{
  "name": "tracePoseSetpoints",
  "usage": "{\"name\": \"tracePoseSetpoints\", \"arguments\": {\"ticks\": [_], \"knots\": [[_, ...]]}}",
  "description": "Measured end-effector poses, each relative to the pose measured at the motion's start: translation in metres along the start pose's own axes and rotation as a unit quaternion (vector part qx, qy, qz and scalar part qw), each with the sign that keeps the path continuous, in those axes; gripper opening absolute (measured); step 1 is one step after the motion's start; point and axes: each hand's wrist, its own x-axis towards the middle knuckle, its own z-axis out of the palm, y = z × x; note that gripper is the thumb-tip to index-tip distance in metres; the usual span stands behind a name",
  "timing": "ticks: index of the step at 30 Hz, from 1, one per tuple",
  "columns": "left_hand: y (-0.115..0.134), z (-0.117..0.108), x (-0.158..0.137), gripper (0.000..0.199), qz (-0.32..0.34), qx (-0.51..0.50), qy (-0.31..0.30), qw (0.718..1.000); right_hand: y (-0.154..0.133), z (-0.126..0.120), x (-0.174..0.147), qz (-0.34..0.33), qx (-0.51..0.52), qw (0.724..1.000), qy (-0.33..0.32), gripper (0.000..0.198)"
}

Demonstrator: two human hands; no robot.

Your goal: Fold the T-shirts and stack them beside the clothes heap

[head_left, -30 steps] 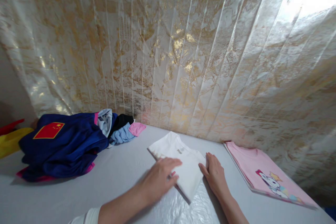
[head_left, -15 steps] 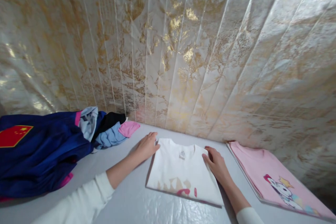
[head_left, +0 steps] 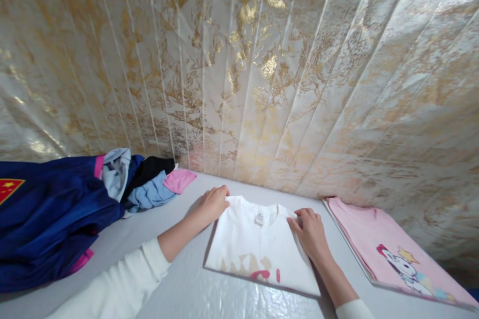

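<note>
A folded white T-shirt lies flat on the table, its collar toward the wall and a beige and red print near its front edge. At its far left corner, my left hand pinches the edge, thumb on top and the other fingers curled beyond it. My right hand closes on the far right corner in the same way, thumb over the cloth. The undersides of the fingers are hidden.
Heaped dark blue clothing is on the left, with light blue cloth and pink cloth beside it. A folded pink shirt with a cartoon print lies right. Behind the table rises a gold-patterned wall.
My left hand's fingers have drawn in closer on the shirt's corner, and my right hand's fingers have curled more tightly. The view has shifted slightly; the shirt stays nearly in place.
</note>
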Motion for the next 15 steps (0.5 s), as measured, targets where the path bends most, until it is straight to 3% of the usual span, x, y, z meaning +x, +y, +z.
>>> {"name": "tracePoseSetpoints", "arguments": {"ticks": [9,12,15], "knots": [[0.001,-0.014,0.025,0.029,-0.019,-0.01,-0.009,1.0,-0.034,-0.013,0.038,0.019,-0.011,0.996,-0.083,0.008],[0.008,-0.026,0.016,0.021,0.005,-0.051,-0.007,0.999,-0.045,-0.033,0.041,0.016,0.026,0.992,-0.125,0.008],[0.016,-0.051,-0.018,0.016,0.047,-0.105,-0.032,0.993,-0.062,-0.071,0.023,-0.016,0.088,0.982,-0.165,0.011]]}}
